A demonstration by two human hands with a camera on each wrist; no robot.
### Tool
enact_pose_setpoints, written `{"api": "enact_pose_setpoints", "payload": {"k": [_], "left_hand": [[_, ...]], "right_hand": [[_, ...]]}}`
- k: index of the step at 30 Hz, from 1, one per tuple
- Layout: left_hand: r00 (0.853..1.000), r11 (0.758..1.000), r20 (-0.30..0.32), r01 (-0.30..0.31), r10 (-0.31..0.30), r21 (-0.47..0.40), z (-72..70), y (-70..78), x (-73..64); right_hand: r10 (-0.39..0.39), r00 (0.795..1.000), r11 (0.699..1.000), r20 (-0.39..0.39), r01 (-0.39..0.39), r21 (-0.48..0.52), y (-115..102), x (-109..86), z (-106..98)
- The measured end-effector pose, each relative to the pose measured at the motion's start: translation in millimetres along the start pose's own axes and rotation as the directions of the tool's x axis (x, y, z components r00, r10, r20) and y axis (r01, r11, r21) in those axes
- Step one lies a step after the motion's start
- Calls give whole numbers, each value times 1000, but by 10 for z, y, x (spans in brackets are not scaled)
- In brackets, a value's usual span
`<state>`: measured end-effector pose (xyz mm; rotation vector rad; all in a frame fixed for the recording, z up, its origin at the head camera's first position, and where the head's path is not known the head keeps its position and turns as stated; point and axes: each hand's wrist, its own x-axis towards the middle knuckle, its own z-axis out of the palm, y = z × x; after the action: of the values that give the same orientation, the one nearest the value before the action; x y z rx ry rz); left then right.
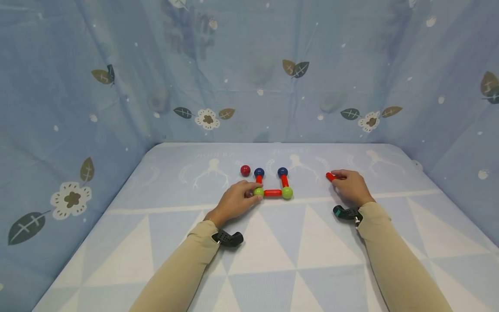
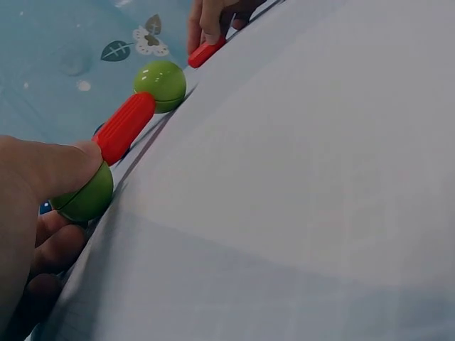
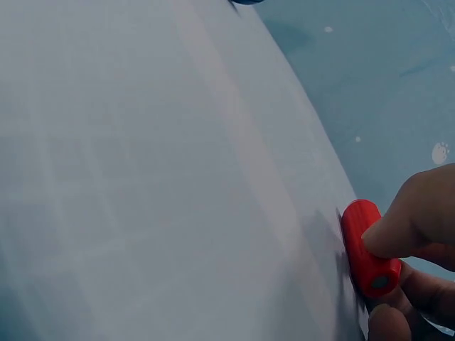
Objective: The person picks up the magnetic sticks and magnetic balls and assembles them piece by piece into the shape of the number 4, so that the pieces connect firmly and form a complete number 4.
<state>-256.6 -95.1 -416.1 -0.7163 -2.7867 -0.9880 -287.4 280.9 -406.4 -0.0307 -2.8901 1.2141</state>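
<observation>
Left hand (image 1: pixel 235 201) curled around the near-left green ball (image 1: pixel 258 191), thumb pressed on top in the left wrist view (image 2: pixel 84 193), fingers tucked beneath; likely a steadying grip, pinning one corner so the rest of the frame does not slide on the smooth cloth. Joined to that ball, a red stick (image 1: pixel 272 193) running across to a second green ball (image 1: pixel 287 193), and from each green ball a short red stick rising away toward a dark blue ball, left (image 1: pixel 259 172) and right (image 1: pixel 282 171): a U of three sides lying flat on the counter (image 1: pixel 273 260), open at the far edge between the two blue balls. Right hand (image 1: pixel 351 187) well apart from the frame, off to the right, closed in a pinch on a loose red stick (image 1: pixel 330 176); in the right wrist view, a fingertip (image 3: pixel 398 234) bearing down on the stick (image 3: pixel 368 245) with further fingers under it, the stick low against the cloth, a dark disc showing at its end, probably a magnet. Lone red ball (image 1: pixel 245 170) just left of the left blue ball, apart from it and unattached. Leaf-and-flower cloth walls (image 1: pixel 117 86) on three sides.
</observation>
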Motion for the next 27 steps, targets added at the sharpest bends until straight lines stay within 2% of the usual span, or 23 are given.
{"api": "enact_pose_setpoints", "payload": {"k": [5, 14, 20, 27], "left_hand": [[1000, 1000, -2, 11, -11, -12, 4, -1, -8], [1000, 1000, 0, 14, -14, -17, -2, -8, 5], [1000, 1000, 12, 15, -15, -21, -15, -32, 11], [1000, 1000, 11, 29, -28, -12, 18, -24, 7]], "right_hand": [[-22, 999, 1000, 24, 23, -20, -29, -16, 1], [-72, 994, 989, 88, 82, -120, -118, -21, 20], [-91, 993, 992, 76, 97, -75, -147, -34, 47], [-133, 988, 991, 80, 135, -24, -216, -139, 159]]}}
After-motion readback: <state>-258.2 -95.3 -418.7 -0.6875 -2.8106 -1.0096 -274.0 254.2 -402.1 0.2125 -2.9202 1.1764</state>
